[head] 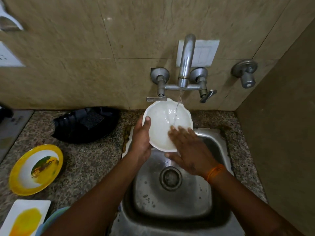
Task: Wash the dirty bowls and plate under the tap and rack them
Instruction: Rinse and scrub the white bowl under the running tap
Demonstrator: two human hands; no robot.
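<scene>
The left hand (141,143) grips the white bowl (163,120) by its rim over the sink's (219,150) back edge, under the tap (185,65); the right hand (189,150) rubs inside with flat fingers. Wet, one-handed, it could slip.

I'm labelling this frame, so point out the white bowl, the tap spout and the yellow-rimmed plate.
white bowl (162,120): head view, on its wet inner surface.
tap spout (186,60): head view, on the middle of the curved pipe.
yellow-rimmed plate (25,167): head view, on its white centre.
</scene>
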